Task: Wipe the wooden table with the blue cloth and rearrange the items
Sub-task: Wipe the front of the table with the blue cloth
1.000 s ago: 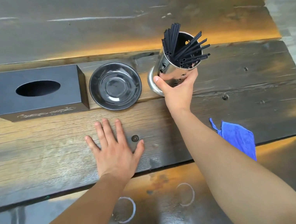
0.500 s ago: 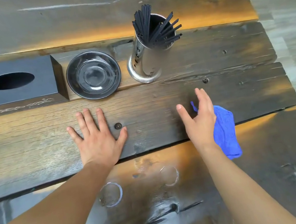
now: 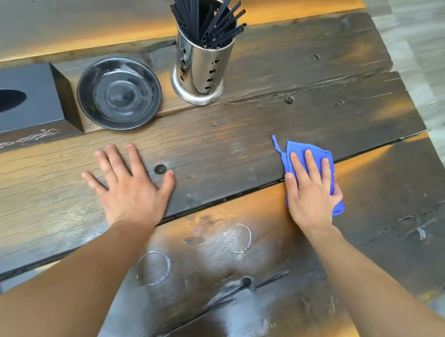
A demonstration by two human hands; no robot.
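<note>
**So, hand down flat on the blue cloth, three items lined up at the back**

Far left at the back sits a black tissue box (image 3: pixel 2 108), partly cut off by the frame edge. Just beside it is a shiny black dish (image 3: pixel 119 93), then a perforated steel holder (image 3: pixel 198 68) standing upright with black straws (image 3: pixel 207 22) fanning out the top. All three are in a row on the wooden table (image 3: pixel 302 74).

Closer in, the left hand (image 3: pixel 128 189) lies palm down on the planks, fingers spread wide, holding nothing. Two pale ring marks (image 3: pixel 238 238) show on the nearest plank between the forearms. Over to the right, the right hand (image 3: pixel 311 192) presses flat on the blue cloth (image 3: pixel 294 148), fingers together on top of it, right across the gap between two planks.
</note>
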